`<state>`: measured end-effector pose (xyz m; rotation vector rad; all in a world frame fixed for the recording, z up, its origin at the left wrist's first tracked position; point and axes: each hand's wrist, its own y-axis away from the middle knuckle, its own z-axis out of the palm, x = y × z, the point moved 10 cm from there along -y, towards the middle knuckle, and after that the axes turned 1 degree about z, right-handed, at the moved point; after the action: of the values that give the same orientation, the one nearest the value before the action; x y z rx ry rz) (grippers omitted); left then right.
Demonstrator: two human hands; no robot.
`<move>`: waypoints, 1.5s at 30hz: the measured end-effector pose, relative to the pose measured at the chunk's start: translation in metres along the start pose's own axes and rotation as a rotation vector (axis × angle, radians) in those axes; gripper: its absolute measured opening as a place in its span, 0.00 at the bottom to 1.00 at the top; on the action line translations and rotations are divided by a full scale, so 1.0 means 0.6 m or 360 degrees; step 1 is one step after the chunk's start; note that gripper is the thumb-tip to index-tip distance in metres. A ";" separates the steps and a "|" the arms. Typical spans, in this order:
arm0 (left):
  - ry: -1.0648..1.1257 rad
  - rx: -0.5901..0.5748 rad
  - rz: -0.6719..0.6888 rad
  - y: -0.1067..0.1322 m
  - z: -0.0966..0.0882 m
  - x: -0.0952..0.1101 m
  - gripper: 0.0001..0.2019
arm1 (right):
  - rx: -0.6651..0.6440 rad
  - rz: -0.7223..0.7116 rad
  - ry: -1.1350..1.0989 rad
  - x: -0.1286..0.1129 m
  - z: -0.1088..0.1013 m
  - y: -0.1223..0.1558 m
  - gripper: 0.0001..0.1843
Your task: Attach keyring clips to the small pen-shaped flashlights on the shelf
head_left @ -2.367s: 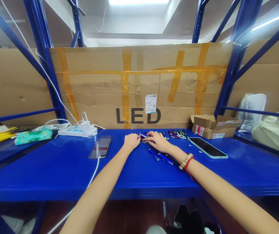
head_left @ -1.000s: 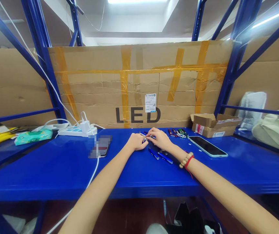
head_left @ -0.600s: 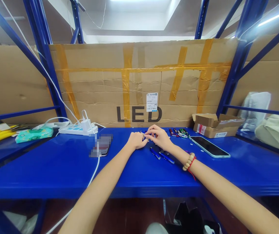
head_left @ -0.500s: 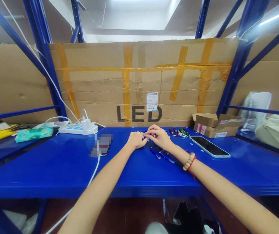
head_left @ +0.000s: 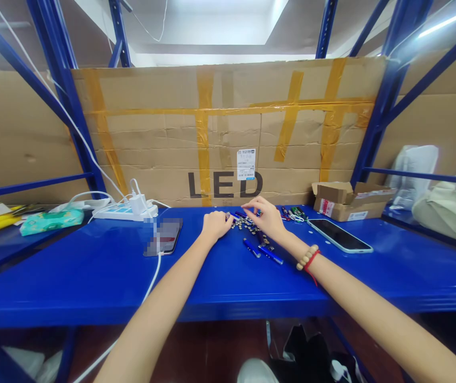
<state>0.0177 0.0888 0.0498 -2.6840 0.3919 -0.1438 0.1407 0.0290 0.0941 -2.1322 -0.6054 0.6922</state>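
Observation:
My left hand [head_left: 216, 225] is closed around a slim blue tube [head_left: 234, 216], whose end sticks out past the thumb toward the right. Just across from it, my right hand [head_left: 270, 218] hovers with thumb and fingertips drawn close together; anything between them is too small to make out. Between and below the hands lies a scattered heap of small shiny metal pieces [head_left: 247, 224], perhaps button cells. Two more blue tubes with silvery ends lie nearer me, the left tube [head_left: 251, 248] and the right tube [head_left: 271, 255].
At the right are a pale-cased phone [head_left: 340, 235], an open cardboard box [head_left: 349, 205] and several red and green tubes [head_left: 297, 214]. Leftward lie a second phone [head_left: 171, 235] on a white cable, a power strip [head_left: 126, 211] and a green tissue pack [head_left: 52, 221]. Cardboard [head_left: 164, 143] stands behind.
My right hand has drawn back to the right, away from my left hand, exposing the metal pieces and the blue tube's end. The view has shifted slightly.

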 end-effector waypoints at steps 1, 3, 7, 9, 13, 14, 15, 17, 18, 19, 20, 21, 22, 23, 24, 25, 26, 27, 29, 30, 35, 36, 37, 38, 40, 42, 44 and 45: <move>-0.0009 -0.0001 -0.0027 -0.001 0.000 -0.007 0.23 | 0.0065 0.0045 0.0032 0.010 -0.010 -0.001 0.12; -0.0015 -0.0021 -0.0085 -0.003 0.002 -0.021 0.24 | 0.0161 0.0117 0.0076 0.030 -0.026 -0.003 0.15; 0.0007 -0.0021 -0.0242 -0.003 0.000 -0.047 0.24 | 0.0217 0.0187 0.0109 0.054 -0.036 -0.004 0.21; 0.0013 -0.0016 -0.0267 -0.002 -0.001 -0.050 0.24 | 0.0188 0.0201 0.0123 0.058 -0.031 -0.003 0.21; 0.0022 -0.0046 -0.0282 0.000 0.001 -0.049 0.25 | 0.0103 0.0202 0.0169 0.056 -0.019 -0.001 0.21; 0.0027 -0.0050 -0.0281 0.000 0.002 -0.048 0.25 | 0.0079 0.0208 0.0176 0.056 -0.015 0.000 0.21; 0.0033 -0.0050 -0.0281 0.000 0.002 -0.047 0.25 | 0.0054 0.0219 0.0184 0.057 -0.012 0.000 0.22; 0.0043 -0.0039 -0.0278 0.000 0.001 -0.046 0.24 | -0.0005 0.0264 0.0204 0.061 -0.006 0.002 0.22; 0.0045 -0.0034 -0.0276 0.000 0.001 -0.045 0.24 | -0.0041 0.0291 0.0220 0.064 -0.003 0.003 0.22; 0.0044 -0.0029 -0.0274 -0.001 0.001 -0.045 0.24 | -0.0081 0.0317 0.0239 0.066 0.000 0.004 0.22; 0.0042 -0.0024 -0.0272 -0.001 0.001 -0.045 0.24 | -0.0126 0.0339 0.0258 0.068 0.004 0.005 0.21; 0.0039 -0.0020 -0.0271 -0.001 0.001 -0.045 0.24 | -0.0171 0.0358 0.0276 0.070 0.007 0.005 0.19; 0.0038 -0.0016 -0.0270 -0.002 0.001 -0.045 0.24 | -0.0216 0.0371 0.0294 0.070 0.010 0.006 0.18; 0.0038 -0.0013 -0.0270 -0.002 0.002 -0.045 0.24 | -0.0264 0.0380 0.0315 0.070 0.014 0.007 0.17; 0.0038 -0.0011 -0.0267 -0.002 0.002 -0.045 0.24 | -0.0313 0.0386 0.0341 0.069 0.018 0.007 0.15; 0.0039 -0.0008 -0.0261 -0.003 0.002 -0.045 0.24 | -0.0358 0.0391 0.0372 0.068 0.021 0.007 0.15; 0.0041 -0.0005 -0.0253 -0.003 0.002 -0.044 0.24 | -0.0402 0.0398 0.0407 0.068 0.024 0.008 0.14; 0.0044 0.0000 -0.0242 -0.003 0.002 -0.042 0.24 | -0.0449 0.0409 0.0442 0.068 0.028 0.009 0.14; 0.0047 0.0016 -0.0218 -0.004 0.002 -0.039 0.25 | -0.0556 0.0455 0.0510 0.070 0.036 0.012 0.12; 0.0047 0.0025 -0.0206 -0.004 0.001 -0.037 0.25 | -0.0616 0.0487 0.0539 0.073 0.041 0.015 0.11; 0.0029 0.0076 -0.0142 -0.005 -0.001 -0.028 0.26 | -0.0803 0.0599 0.0601 0.085 0.055 0.028 0.07; 0.0028 0.0079 -0.0129 -0.006 0.000 -0.026 0.26 | -0.0801 0.0602 0.0589 0.086 0.055 0.028 0.07; 0.0026 0.0080 -0.0120 -0.006 0.000 -0.025 0.26 | -0.0793 0.0600 0.0572 0.087 0.056 0.028 0.07; 0.0024 0.0080 -0.0115 -0.006 0.001 -0.025 0.26 | -0.0786 0.0594 0.0549 0.088 0.056 0.028 0.08; 0.0018 0.0078 -0.0109 -0.007 0.002 -0.024 0.26 | -0.0779 0.0574 0.0488 0.091 0.060 0.028 0.09; 0.0010 0.0085 -0.0103 -0.007 0.001 -0.023 0.26 | -0.0770 0.0552 0.0414 0.094 0.063 0.027 0.10; 0.0008 0.0086 -0.0085 -0.006 0.000 -0.021 0.27 | -0.0756 0.0536 0.0348 0.097 0.067 0.026 0.10; 0.0007 0.0084 -0.0073 -0.006 0.000 -0.019 0.27 | -0.0750 0.0536 0.0321 0.099 0.068 0.026 0.11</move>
<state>0.0077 0.0954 0.0510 -2.6421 0.3237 -0.1715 0.1609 0.0790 0.0438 -2.7447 -0.3204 0.5348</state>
